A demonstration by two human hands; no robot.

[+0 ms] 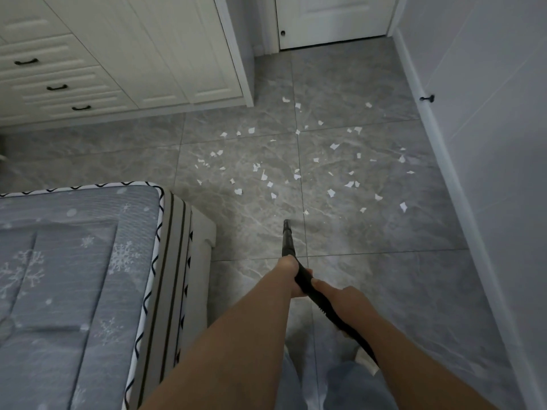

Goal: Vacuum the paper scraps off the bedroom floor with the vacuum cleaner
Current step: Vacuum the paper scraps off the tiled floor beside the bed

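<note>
Several white paper scraps (296, 173) lie scattered over the grey marbled tile floor (370, 232) in the middle of the view. A black vacuum wand (288, 238) points forward and down, its nozzle tip just short of the nearest scraps. My left hand (291, 275) grips the wand further forward. Lower on the same black tube, my right hand (344, 301) holds it with fingers curled round it. The vacuum's body is out of view.
A bed with a blue snowflake mattress (74, 276) fills the lower left. White drawers and a wardrobe (118, 60) line the far left. A white door (334, 19) stands at the back and a wall with a black knob (427, 98) runs along the right.
</note>
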